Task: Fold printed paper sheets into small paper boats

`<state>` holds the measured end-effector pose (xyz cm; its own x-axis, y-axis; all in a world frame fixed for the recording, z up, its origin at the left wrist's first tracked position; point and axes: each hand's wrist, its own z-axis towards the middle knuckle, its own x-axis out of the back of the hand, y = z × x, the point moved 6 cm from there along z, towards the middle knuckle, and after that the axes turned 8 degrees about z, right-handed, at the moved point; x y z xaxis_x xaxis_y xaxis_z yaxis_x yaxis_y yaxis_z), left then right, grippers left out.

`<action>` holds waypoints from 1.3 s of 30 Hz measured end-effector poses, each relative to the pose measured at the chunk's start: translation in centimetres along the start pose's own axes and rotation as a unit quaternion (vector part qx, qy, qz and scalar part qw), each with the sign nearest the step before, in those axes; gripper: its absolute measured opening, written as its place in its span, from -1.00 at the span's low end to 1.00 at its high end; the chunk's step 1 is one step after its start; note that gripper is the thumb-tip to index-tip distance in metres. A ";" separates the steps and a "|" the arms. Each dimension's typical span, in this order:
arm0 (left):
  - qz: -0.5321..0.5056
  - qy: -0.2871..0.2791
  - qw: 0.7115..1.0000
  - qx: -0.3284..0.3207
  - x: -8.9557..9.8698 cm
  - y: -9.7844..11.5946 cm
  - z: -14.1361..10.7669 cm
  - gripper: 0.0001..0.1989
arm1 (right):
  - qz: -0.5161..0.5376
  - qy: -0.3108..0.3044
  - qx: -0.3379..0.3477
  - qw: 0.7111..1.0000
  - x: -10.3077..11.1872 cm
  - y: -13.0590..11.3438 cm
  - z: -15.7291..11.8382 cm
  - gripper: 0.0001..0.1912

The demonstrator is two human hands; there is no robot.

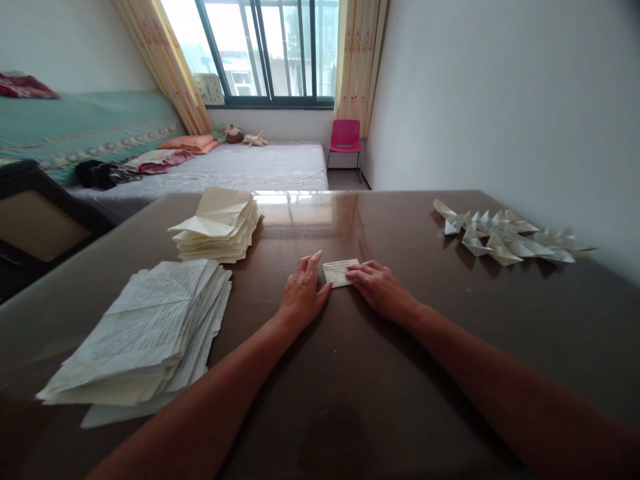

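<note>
A small folded paper (336, 273) with writing on it lies flat on the brown table (340, 373). My left hand (304, 291) is at its left edge, fingers apart, the thumb by the lower left corner. From the right, my right hand (379, 285) rests its fingertips on the paper's right edge, with the fingers extended and nothing gripped.
Printed sheets (145, 320) are piled at the front left, with a cream paper stack (215, 230) behind them. Several folded paper pieces (505, 237) sit at the back right. Beyond the table are a bed (280, 163) and a pink chair (345, 137).
</note>
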<state>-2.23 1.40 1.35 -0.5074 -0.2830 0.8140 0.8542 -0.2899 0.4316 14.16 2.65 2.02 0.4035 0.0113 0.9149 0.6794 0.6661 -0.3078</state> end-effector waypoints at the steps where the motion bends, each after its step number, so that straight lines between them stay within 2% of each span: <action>1: 0.013 -0.006 1.000 -0.002 0.0 0.1 0.0 -0.39 | 0.005 0.002 0.001 1.000 0.0 0.0 0.0 -0.70; 3: 0.000 -0.018 1.000 -0.006 -0.2 0.1 0.0 -0.38 | 0.017 0.006 0.004 1.000 0.0 0.0 0.0 -0.71; 6: -0.085 -0.013 0.996 0.001 -0.6 0.0 0.3 -0.39 | 0.038 0.016 0.013 0.999 0.0 0.1 0.0 -0.72; 11: -0.270 0.001 0.962 0.049 -1.4 -0.5 0.7 -0.36 | 0.077 0.030 0.037 0.996 -0.1 0.2 0.0 -0.73; 13: -0.316 -0.012 0.947 0.064 -1.6 -0.3 0.7 -0.37 | 0.094 0.039 0.041 0.994 0.0 0.1 0.1 -0.73; 15: -0.325 -0.019 0.944 0.055 -1.4 0.3 0.6 -0.45 | 0.107 0.070 0.037 0.991 0.6 0.0 0.1 -0.70; 17: -0.270 -0.004 0.963 0.017 -0.6 1.1 0.4 -0.58 | 0.095 0.122 0.031 0.988 1.7 -0.3 0.0 -0.55; 19: -0.161 0.017 0.985 -0.054 0.3 2.3 -0.1 -0.70 | 0.051 0.158 0.042 0.985 2.8 -1.0 -0.1 -0.40; 20: -0.107 0.020 0.990 -0.095 0.7 3.0 -0.4 -0.75 | 0.025 0.161 0.055 0.985 3.2 -1.5 -0.2 -0.39; 21: -0.062 0.017 0.989 -0.132 0.8 3.6 -0.7 -0.78 | 0.003 0.153 0.071 0.986 3.3 -1.9 -0.3 -0.44; 23: -0.010 0.000 0.982 -0.187 1.0 4.4 -1.2 -0.81 | -0.022 0.125 0.103 0.987 3.3 -2.4 -0.5 -0.68; 25: 0.009 -0.001 0.978 -0.207 1.4 4.6 -1.4 -0.83 | -0.025 0.099 0.124 0.987 3.1 -2.3 -0.6 -0.81; 30: 0.085 -0.005 0.962 -0.258 2.0 4.1 -1.2 -0.76 | -0.011 0.061 0.154 0.986 2.9 -1.5 -0.5 -0.82; 34: 0.192 -0.054 0.953 -0.230 1.3 3.3 -1.2 -0.74 | 0.023 0.032 0.184 0.982 2.9 -1.3 -0.5 -0.77; 36: 0.213 -0.066 0.949 -0.222 1.2 3.3 -1.3 -0.74 | 0.045 0.027 0.195 0.979 2.8 -1.2 -0.6 -0.75; 39: 0.217 -0.065 0.942 -0.247 1.1 4.0 -1.6 -0.74 | 0.073 0.036 0.200 0.976 2.8 -1.0 -0.6 -0.74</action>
<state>0.47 -1.57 3.37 -0.0773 -0.3667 0.9271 0.8047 -0.5719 -0.1591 15.04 1.57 4.72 0.5302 0.0857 0.8435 0.3237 0.8991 -0.2948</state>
